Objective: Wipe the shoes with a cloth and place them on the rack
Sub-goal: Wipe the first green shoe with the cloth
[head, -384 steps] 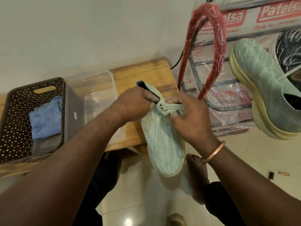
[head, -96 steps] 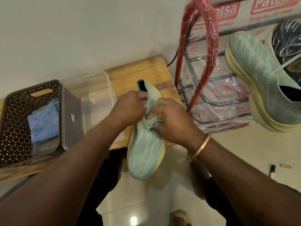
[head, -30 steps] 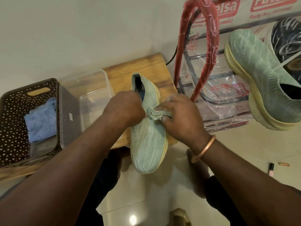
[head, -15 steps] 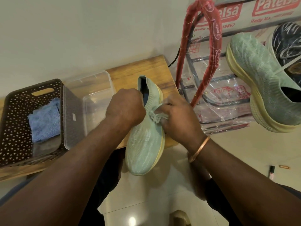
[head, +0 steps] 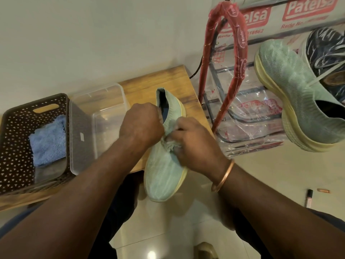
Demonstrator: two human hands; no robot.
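Observation:
A pale green knit shoe [head: 164, 172] with a yellow sole lies heel away from me over the front edge of a wooden table [head: 147, 83]. My left hand [head: 141, 126] grips it at the collar. My right hand [head: 194, 139] pinches its green laces over the tongue. The matching green shoe [head: 291, 90] sits on the rack [head: 240, 47] at the right, next to a dark shoe [head: 326, 49]. A blue cloth [head: 47, 141] lies in a brown perforated basket [head: 15, 146] at the left.
A clear plastic tub [head: 104, 101] stands on the table between basket and shoe. The rack is wrapped in red and clear plastic. A marker [head: 308, 200] and a small copper piece [head: 323, 190] lie on the tiled floor at the right.
Both hands have stayed on the shoe, working its laces. The shoe has turned a little on the table edge, its toe swinging slightly left and right between frames.

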